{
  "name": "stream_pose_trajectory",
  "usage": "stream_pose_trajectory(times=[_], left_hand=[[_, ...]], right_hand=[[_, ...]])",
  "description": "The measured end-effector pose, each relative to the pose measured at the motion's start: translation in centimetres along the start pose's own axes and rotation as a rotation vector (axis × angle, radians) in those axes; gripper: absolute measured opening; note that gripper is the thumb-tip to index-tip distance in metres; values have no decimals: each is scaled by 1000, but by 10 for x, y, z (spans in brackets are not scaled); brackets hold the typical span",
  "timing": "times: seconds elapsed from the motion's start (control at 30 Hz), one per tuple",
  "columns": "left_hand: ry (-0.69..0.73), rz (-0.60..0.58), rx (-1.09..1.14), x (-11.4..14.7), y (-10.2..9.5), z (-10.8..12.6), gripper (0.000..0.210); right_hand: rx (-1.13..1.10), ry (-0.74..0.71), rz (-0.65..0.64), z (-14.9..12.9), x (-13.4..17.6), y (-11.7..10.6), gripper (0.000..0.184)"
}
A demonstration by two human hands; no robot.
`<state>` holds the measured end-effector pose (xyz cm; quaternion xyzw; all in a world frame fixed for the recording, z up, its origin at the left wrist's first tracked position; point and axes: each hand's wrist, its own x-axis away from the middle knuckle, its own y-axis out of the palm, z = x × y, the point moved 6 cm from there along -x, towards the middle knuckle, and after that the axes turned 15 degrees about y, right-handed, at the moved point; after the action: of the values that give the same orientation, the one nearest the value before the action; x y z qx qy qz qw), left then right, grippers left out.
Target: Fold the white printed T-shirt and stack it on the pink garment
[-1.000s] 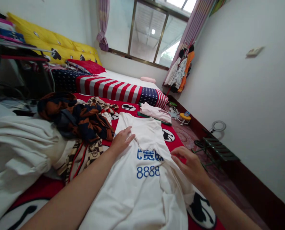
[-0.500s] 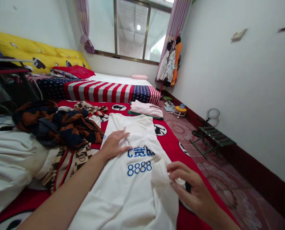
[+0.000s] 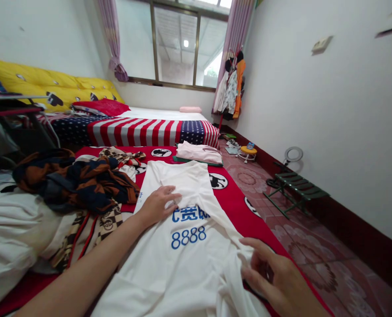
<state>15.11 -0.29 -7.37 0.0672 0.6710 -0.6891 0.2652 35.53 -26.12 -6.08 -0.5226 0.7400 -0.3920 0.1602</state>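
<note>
A white T-shirt [image 3: 185, 259] with blue characters and the number 8888 lies stretched out in front of me, its upper end away from me. My left hand [image 3: 159, 204] rests on its upper part, left of the characters, fingers apart on the cloth. At the shirt's right edge, my right hand [image 3: 271, 273] is curled round a bunched fold of the same cloth, thumb below and index finger above. Loose folds run down from there. Some right-hand fingertips are hidden.
Red patterned bedding [image 3: 237, 215] lies under the shirt. A crumpled brown and navy garment [image 3: 80, 180] and white cloth [image 3: 7, 229] are on the left. Beyond the shirt sits a folded pink garment [image 3: 199, 152]. A green folding stool [image 3: 294, 187] stands on the tiled floor to the right.
My right hand has shifted slightly right and down, and the shirt's right side is pulled out into bunched folds. My left hand has stayed near the same spot, its fingers looser.
</note>
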Motion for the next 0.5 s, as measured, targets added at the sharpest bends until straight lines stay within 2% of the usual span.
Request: stream_pose_trajectory(times=[0.03, 0.07, 0.13, 0.2, 0.3, 0.37, 0.43, 0.5], left_hand=[[14, -46, -22, -3, 0, 2, 29], [19, -89, -47, -6, 0, 4, 27], [6, -157, -97, -13, -2, 7, 26], [-8, -201, -152, -21, -5, 8, 28], [-54, -203, -203, -35, -14, 6, 28], [-176, -102, -129, -44, -24, -4, 24], [-394, 77, 177, -48, -29, -20, 18], [-601, 234, 565, -49, -25, -32, 16]], right_hand=[[6, -15, -19, 0, 0, 3, 39], [12, -38, -44, -1, 0, 5, 31], [30, -89, -74, -5, 3, 7, 8], [27, -112, -69, -8, 4, 5, 21], [-54, -80, -29, -4, 6, -5, 23], [-121, -24, -1, 4, 8, -12, 24], [-193, 38, 33, 15, 12, -19, 27], [-285, 97, 18, 28, 18, -22, 29]])
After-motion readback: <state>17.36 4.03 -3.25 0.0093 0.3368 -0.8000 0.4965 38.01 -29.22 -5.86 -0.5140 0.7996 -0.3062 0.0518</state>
